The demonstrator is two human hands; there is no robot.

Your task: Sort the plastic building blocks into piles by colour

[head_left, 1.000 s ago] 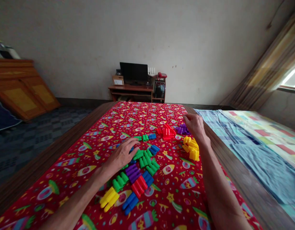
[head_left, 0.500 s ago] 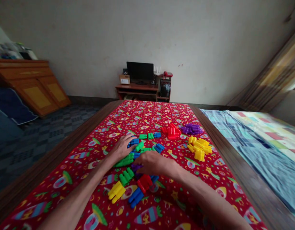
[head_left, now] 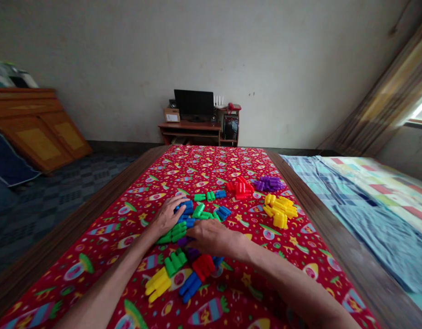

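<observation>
The left hand point(head_left: 168, 214) lies at the left side of a mixed group of toy blocks, its fingers bent over a blue block point(head_left: 187, 208); whether it really grips this block, I cannot tell. The right hand point(head_left: 212, 235) is above the middle of the same group, with the fingers turned down and partly hidden, so I cannot tell if they hold something; a purple block point(head_left: 193, 254) shows just under it. Green blocks point(head_left: 173, 233) are between the left wrist and the right fingertips. Nearer to the person lie a red block point(head_left: 204, 267) and a yellow block point(head_left: 158, 284). Farther to the right, three heaps are sorted by colour: red heap point(head_left: 241, 188), purple heap point(head_left: 269, 183) and yellow heap point(head_left: 281, 211). All rest on a red patterned cloth point(head_left: 111, 269), which covers the wooden counter point(head_left: 329, 228).
</observation>
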